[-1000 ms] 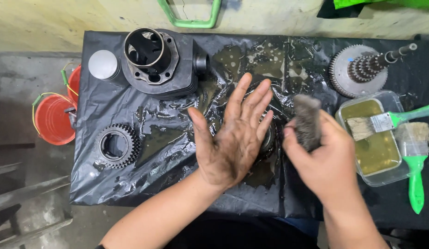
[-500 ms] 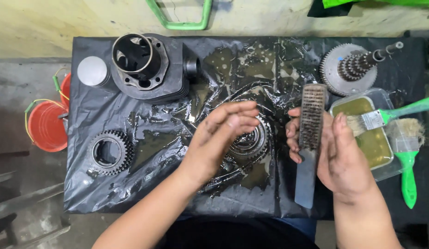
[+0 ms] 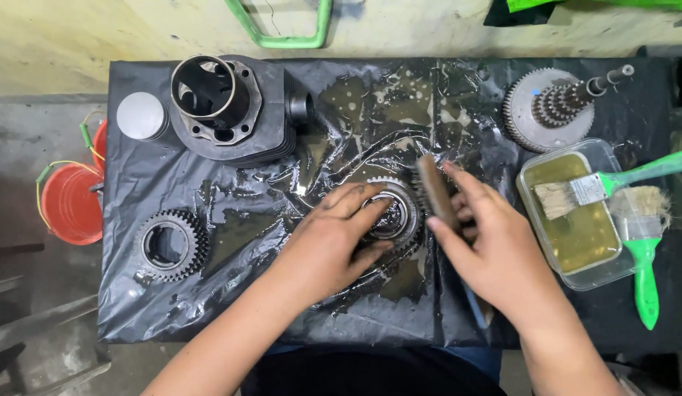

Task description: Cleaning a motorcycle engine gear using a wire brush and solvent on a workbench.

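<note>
gear [image 3: 391, 214] flat on wet black sheet [image 3: 231, 242] at table middle, pinned under left hand [image 3: 330, 246], fingers [image 3: 367, 213] spread over rim and hub. left grip closed down on gear, pressing rather than wrapping. right hand [image 3: 495, 253] closed around wire brush [image 3: 435, 192], bristle end touching gear's right edge, handle running back under palm toward table's near edge.

judged step: scrubbing gear teeth with brush. to do it well: keep left palm heavy so gear cannot skate on oily plastic; hold brush tilted so bristles reach into tooth gaps, not only across tips; work short strokes along teeth, away from left fingertips, which sit just beside bristles; turn gear a little at a time under left hand so each stretch of rim comes to brush side. slick sheet and greasy fingers make slipping likely, so firm, slow pressure over speed.

relative to grips: gear directly beneath left hand, touching it; just left of right hand, touched only through brush.

around: second gear [image 3: 170, 244] at left, apart from both hands; dark cylinder [image 3: 227, 110] at far left with round pale cap [image 3: 141, 116] beside it; gear cluster [image 3: 554, 106] on shaft at far right; clear tub [image 3: 576, 213] of yellowish fluid near right hand, one green paintbrush [image 3: 612, 183] resting in it, another [image 3: 642, 249] lying beside it; red bucket [image 3: 71, 205] on floor left of table.
</note>
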